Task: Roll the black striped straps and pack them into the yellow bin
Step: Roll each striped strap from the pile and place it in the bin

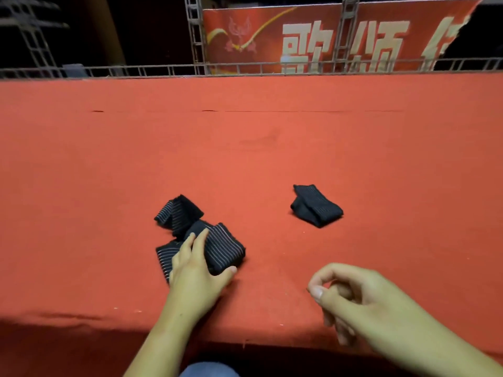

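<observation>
- The desk (pixel 272 148) fills most of the view. It is covered in red cloth, with a faint seam running side to side towards its far edge.
- A red banner (pixel 272 31) with large pale characters hangs behind the far edge, right of the middle.
- A grey metal truss rail (pixel 163 69) runs along the far edge, with uprights rising from it.
- The right grip (pixel 367 303) hovers over the near edge, right of the middle. Its fingers are curled in, the thumb tip meets the forefinger, and it holds nothing.
- The left grip (pixel 196 268) reaches in over the near edge, left of the middle. It is clamped on the loose strap (pixel 223 246), with the fingers laid over the top of the bundled end and the thumb (pixel 230 271) pressed against that end's near side.
- The loose strap is black with thin pale stripes and lies on the desk left of the middle, not far from the near edge. Its thick bundled end is under the left grip. The rest zigzags away to the left and towards the far edge, ending in a raised fold.
- The folded strap (pixel 315 206), black and bunched into a short bundle, lies right of the middle, farther from the near edge than the loose one. It is well apart from both grips, beyond the right grip and slightly to its left.
</observation>
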{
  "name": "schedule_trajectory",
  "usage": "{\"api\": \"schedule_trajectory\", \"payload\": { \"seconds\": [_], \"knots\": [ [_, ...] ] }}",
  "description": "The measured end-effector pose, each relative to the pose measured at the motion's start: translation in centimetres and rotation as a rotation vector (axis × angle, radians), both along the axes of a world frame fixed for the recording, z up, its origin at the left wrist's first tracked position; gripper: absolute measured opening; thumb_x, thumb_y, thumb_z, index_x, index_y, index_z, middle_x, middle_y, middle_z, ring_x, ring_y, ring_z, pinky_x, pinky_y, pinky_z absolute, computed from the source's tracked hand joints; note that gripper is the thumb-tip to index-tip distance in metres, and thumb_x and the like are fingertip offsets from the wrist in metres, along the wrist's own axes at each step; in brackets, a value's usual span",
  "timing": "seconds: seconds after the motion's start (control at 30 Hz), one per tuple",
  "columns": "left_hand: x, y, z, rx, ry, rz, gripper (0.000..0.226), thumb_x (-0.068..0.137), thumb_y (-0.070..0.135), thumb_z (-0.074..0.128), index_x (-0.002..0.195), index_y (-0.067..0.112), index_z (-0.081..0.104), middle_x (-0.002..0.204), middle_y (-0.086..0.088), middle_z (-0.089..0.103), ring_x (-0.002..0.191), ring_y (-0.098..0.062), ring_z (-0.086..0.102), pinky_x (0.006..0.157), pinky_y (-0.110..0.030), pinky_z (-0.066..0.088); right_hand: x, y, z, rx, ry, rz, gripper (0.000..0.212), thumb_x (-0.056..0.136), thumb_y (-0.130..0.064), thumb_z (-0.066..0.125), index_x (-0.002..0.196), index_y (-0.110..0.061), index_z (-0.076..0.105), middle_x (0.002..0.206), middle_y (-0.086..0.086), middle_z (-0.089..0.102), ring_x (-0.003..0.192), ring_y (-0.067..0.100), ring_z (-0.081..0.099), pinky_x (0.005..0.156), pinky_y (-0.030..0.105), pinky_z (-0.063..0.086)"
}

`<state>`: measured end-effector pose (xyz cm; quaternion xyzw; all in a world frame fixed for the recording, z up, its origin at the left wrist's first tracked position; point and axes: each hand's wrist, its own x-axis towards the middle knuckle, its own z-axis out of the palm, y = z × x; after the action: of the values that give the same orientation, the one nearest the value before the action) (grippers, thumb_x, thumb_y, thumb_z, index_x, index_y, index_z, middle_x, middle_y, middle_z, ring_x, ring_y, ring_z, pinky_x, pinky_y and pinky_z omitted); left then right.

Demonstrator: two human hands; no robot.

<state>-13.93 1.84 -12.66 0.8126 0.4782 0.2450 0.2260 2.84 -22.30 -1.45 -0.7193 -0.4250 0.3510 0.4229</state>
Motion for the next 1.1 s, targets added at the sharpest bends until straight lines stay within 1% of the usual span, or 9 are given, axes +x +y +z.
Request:
{"api": "schedule_trajectory", "payload": {
  "seconds": [0.17,0.3,0.43,0.6,0.67,0.8,0.93,1.03,1.1],
  "knots": [
    [-0.6,1.6,-2.0,-0.047,-0.04,-0.05,0.119,0.067,0.065,0.081,0.162,0.036,0.016,0.169,0.002,0.021,0.151,-0.027,0.024,0.123,-0.048,0.024,-1.1,5.7,-5.0,0.034,0.089,-0.125,0.003,0.098,-0.021,0.067,0.097,-0.021,0.07,0.06,-0.005,0.057,0.055,0.02,0.061,0.05,0.036,0.052],
    [-0.8,1.6,-2.9,0.047,-0.166,-0.056,0.09,0.073,0.049,0.084,0.151,0.038,0.04,0.145,0.009,0.052,0.13,-0.022,0.049,0.112,-0.044,0.042,-1.8,8.8,-7.0,0.048,0.171,-0.194,0.012,0.096,-0.019,0.071,0.108,-0.018,0.068,0.073,-0.005,0.064,0.059,0.012,0.063,0.049,0.032,0.049],
    [-1.0,1.4,-3.0,0.131,-0.287,-0.125,0.052,0.079,0.03,0.084,0.126,0.039,0.063,0.118,0.025,0.062,0.111,-0.006,0.055,0.1,-0.033,0.046,-2.5,10.7,-7.6,0.049,0.237,-0.223,0.024,0.096,-0.021,0.072,0.119,-0.023,0.066,0.104,-0.004,0.073,0.077,0.02,0.073,0.054,0.03,0.053],
    [-0.7,0.0,-2.4,0.217,-0.414,-0.271,0.047,0.078,0.007,0.085,0.116,0.031,0.072,0.112,0.023,0.066,0.108,0.0,0.058,0.096,-0.016,0.042,-3.1,10.9,-8.4,0.088,0.279,-0.226,0.037,0.093,-0.032,0.074,0.128,-0.031,0.061,0.125,-0.017,0.069,0.101,0.006,0.074,0.072,0.034,0.062],
    [0.1,-1.5,-1.8,0.237,-0.419,-0.382,0.049,0.076,0.008,0.079,0.117,0.034,0.07,0.116,0.023,0.065,0.109,-0.004,0.059,0.097,-0.022,0.045,-3.2,10.7,-8.3,0.118,0.281,-0.233,0.031,0.093,-0.033,0.073,0.124,-0.031,0.065,0.12,-0.02,0.073,0.101,0.003,0.073,0.083,0.042,0.063],
    [2.5,-4.0,-1.1,0.206,-0.321,-0.553,0.064,0.074,0.018,0.07,0.131,0.041,0.056,0.126,0.029,0.059,0.113,-0.008,0.057,0.098,-0.038,0.049,-1.4,9.3,-8.3,0.201,0.167,-0.345,0.015,0.093,-0.028,0.075,0.101,-0.015,0.078,0.098,-0.004,0.081,0.089,0.008,0.073,0.094,0.046,0.058],
    [3.5,-5.2,-1.3,0.074,-0.242,-0.581,0.088,0.077,0.021,0.077,0.15,0.049,0.037,0.127,0.031,0.055,0.117,-0.005,0.055,0.106,-0.027,0.044,1.6,6.5,-8.3,0.228,0.122,-0.432,0.007,0.095,-0.017,0.073,0.096,-0.013,0.078,0.093,-0.001,0.082,0.086,0.013,0.072,0.087,0.042,0.057],
    [3.6,-5.3,-1.7,0.048,-0.288,-0.549,0.079,0.077,0.019,0.079,0.141,0.052,0.047,0.125,0.025,0.061,0.115,-0.004,0.058,0.103,-0.019,0.044,3.7,4.5,-8.6,0.244,0.226,-0.48,0.012,0.089,-0.018,0.072,0.098,-0.015,0.08,0.096,0.005,0.081,0.09,0.023,0.071,0.087,0.046,0.053],
    [3.5,-4.9,-2.0,-0.053,-0.379,-0.504,0.077,0.075,0.006,0.08,0.135,0.047,0.056,0.121,0.016,0.067,0.112,-0.009,0.064,0.1,-0.017,0.046,4.6,3.3,-8.9,0.24,0.304,-0.503,0.024,0.091,-0.005,0.059,0.094,-0.017,0.08,0.091,0.006,0.078,0.085,0.023,0.065,0.081,0.043,0.049]
  ]
}}
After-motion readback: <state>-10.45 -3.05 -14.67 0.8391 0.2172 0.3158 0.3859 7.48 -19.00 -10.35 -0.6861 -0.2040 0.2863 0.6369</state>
